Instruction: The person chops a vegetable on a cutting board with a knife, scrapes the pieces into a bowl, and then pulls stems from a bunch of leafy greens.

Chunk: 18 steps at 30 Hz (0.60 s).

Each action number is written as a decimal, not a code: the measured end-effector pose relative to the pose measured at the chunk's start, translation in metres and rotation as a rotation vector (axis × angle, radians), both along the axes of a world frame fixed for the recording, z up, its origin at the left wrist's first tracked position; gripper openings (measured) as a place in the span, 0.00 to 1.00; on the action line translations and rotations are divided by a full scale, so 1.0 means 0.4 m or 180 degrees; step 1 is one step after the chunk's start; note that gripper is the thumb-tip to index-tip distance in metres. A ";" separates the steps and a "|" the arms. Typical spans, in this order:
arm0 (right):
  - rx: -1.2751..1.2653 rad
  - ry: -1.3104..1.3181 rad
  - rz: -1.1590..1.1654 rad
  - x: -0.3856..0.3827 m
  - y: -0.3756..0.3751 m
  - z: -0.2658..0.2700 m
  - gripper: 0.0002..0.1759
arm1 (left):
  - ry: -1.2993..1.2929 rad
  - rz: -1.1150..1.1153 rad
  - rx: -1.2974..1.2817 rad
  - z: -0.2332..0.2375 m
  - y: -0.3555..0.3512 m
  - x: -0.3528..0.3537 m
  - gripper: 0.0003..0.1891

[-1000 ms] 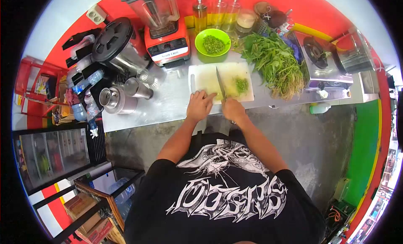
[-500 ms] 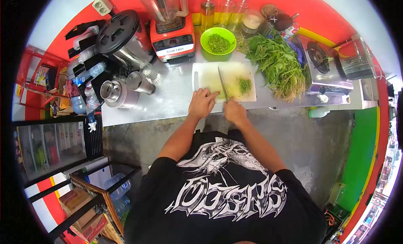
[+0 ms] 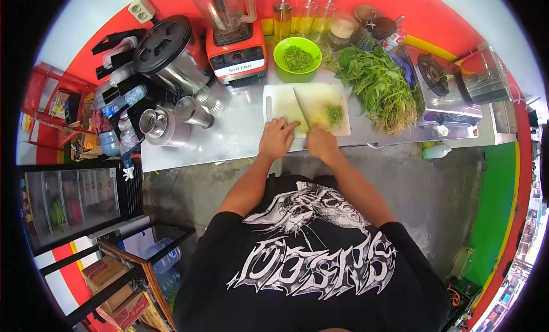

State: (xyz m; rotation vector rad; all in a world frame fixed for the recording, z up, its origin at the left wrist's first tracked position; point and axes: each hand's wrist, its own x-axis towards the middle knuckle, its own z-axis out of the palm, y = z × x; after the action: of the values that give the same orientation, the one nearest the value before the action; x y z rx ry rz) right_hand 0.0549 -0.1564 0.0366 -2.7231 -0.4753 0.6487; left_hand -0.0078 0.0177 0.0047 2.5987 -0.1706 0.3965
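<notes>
Knife (image 3: 301, 107) and cutting board (image 3: 279, 102) are in the upper middle of the frame, the board lying flat at the near edge of the metal counter (image 3: 237, 123). The right hand (image 3: 322, 144) is closed around the knife's handle, hiding it, palm side down at the board's lower edge. The left hand (image 3: 277, 139) is half open, its fingers loosely bent and resting at the board's lower left, with the index finger reaching toward the blade. No object shows in it; whether a scrap is pinned under the fingertips is too small to tell.

The left hand probably sits there to steady the board, its palm kept off to the side of the edge. The board is likely set close to the body so that both forearms can come at it without stretching. Chopped greens (image 3: 334, 113) lie in a small heap right of the blade, seemingly kept out of the knife's path. The green bowl (image 3: 295, 77), with more cut leaves in it, stands just beyond the board, a handy reach away, and the leafy bunch (image 3: 374, 83) lies to the right, roots toward the lower right.

The knife's long axis runs steeply up the frame, leaning left: tip toward the upper left, handle toward the person.
</notes>
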 end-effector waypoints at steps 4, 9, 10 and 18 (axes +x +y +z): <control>-0.0272 0.0141 0.0249 -0.006 0.015 0.085 0.19 | 0.0155 -0.0020 -0.0045 0.001 0.003 0.002 0.18; -0.0268 0.0024 -0.0146 -0.039 0.027 0.010 0.18 | 0.0185 0.0015 0.0003 -0.003 0.006 0.003 0.18; -0.0297 -0.0114 -0.0056 -0.037 0.030 0.009 0.18 | 0.0188 0.0026 0.0008 -0.001 0.007 0.003 0.18; -0.0177 0.0034 0.0163 -0.034 0.024 0.030 0.17 | -0.0031 -0.0025 -0.0097 -0.013 0.004 0.004 0.19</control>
State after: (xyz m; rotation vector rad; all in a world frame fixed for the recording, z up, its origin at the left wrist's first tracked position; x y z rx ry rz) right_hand 0.0412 -0.1470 0.0485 -2.7661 -0.5337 0.6994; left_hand -0.0063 0.0193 -0.0006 2.5657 -0.1768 0.4060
